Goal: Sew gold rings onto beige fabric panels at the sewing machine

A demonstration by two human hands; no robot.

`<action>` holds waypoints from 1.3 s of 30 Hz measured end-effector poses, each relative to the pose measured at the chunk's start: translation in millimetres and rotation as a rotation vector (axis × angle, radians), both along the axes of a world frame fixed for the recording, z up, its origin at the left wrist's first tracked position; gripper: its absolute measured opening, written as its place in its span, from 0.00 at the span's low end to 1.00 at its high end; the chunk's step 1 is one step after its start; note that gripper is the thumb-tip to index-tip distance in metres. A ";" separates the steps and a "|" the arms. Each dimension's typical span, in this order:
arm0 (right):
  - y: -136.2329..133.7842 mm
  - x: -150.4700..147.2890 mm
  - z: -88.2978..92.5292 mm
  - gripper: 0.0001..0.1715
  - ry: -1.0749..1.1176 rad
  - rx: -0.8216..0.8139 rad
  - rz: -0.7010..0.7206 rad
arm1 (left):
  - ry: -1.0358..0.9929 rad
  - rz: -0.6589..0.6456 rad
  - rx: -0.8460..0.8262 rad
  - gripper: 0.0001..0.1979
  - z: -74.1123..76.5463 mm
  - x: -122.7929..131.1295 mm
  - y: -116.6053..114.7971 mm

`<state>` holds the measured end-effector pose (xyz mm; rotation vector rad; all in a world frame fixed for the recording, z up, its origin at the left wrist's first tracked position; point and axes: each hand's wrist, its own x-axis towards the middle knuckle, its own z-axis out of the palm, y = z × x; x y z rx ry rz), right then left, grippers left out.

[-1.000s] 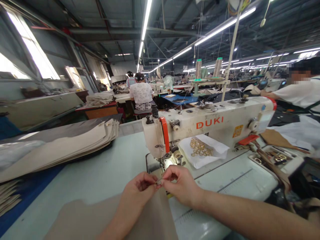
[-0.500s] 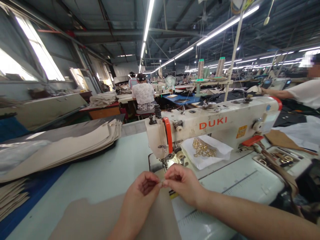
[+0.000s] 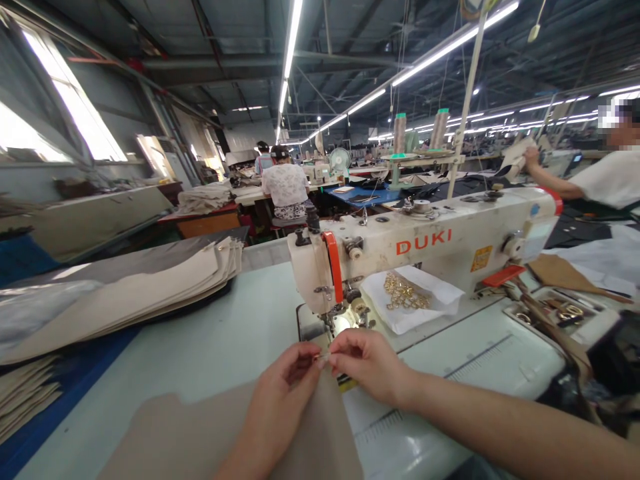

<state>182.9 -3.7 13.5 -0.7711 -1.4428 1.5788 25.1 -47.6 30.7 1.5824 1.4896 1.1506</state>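
Just in front of the sewing machine's needle area, my left hand (image 3: pixel 283 393) and my right hand (image 3: pixel 367 367) meet fingertip to fingertip. Between the left thumb and finger shows a glint of a small gold-coloured metal piece (image 3: pixel 317 358). A tiny pale strip (image 3: pixel 325 358) runs from it into the pinch of my right hand; its details are too small to tell. Under my left hand and forearm lies a beige fabric panel (image 3: pixel 195 427), flat on the machine table. The lit presser foot area (image 3: pixel 344 323) of the sewing machine (image 3: pixel 425 240) is right behind the fingers.
White paper (image 3: pixel 435 307) with many gold metal pieces (image 3: pixel 405 292) lies under the machine arm. A tray (image 3: pixel 595 327) with gold rings stands at the right. Stacked beige panels (image 3: pixel 150 287) lie left. A co-worker (image 3: pixel 605 180) handles a pale piece at the far right.
My hands stay nearly in place; the gold glint at the left fingertips now shows more clearly. The co-worker at right has lifted a pale piece. The view has shifted slightly.
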 end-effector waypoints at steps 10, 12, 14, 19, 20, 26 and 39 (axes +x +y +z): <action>-0.2 9.3 -0.1 0.04 -0.270 0.353 -0.109 | 0.217 -0.001 0.005 0.13 3.5 1.5 -2.6; 0.5 10.3 -0.3 0.04 -0.359 0.460 -0.126 | 0.230 -0.005 -0.011 0.13 5.2 4.0 -2.1; 2.2 10.6 -0.5 0.05 -0.419 0.489 -0.109 | 0.279 -0.018 -0.044 0.13 8.5 5.8 -1.2; 9.1 11.5 2.1 0.05 -0.403 0.260 -0.068 | 0.574 0.026 0.062 0.16 13.0 0.4 -1.3; 10.6 12.1 3.7 0.05 -0.403 0.197 -0.064 | 0.632 0.028 0.114 0.18 10.9 -2.3 -2.2; 22.6 12.1 16.8 0.06 -0.480 0.034 0.027 | 0.769 -0.007 0.225 0.22 -19.2 -11.3 -11.5; 37.9 -2.3 37.4 0.12 -0.767 0.036 0.155 | 0.743 -0.056 0.328 0.16 -17.2 -8.9 -4.8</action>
